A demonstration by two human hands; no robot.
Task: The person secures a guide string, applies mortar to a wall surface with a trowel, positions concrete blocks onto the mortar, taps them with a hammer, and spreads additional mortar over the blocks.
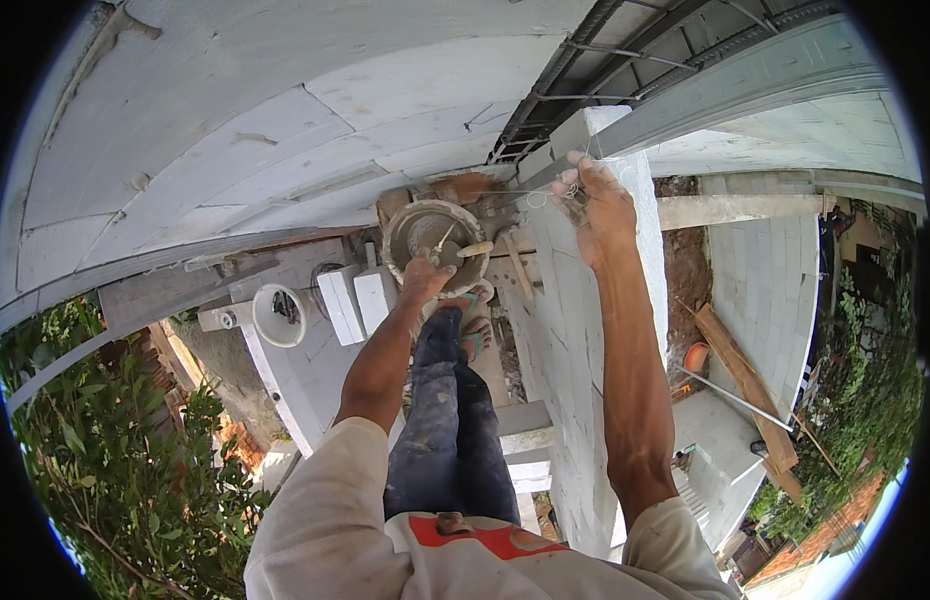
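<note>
My right hand (602, 210) is raised beside the top of a white block wall (575, 330), its fingers pinched on a thin string (535, 198). The string runs left from the fingers and hangs in small loops by them. Lower down, my left hand (425, 276) is closed at the near rim of a round mortar bucket (393, 235). A thin pale stick-like piece (445, 238) rises from its fingers; its kind I cannot make out. Beside it, a tool's light wooden handle (475, 249) lies across the bucket's right side.
White blocks (375, 298) and a white pail (280, 315) with dark items stand left of my legs. A steel rebar cage (625, 70) and a grey metal channel (745, 85) are overhead right. A wooden plank (740, 375) leans beyond the wall. My feet (472, 335) stand on a narrow board.
</note>
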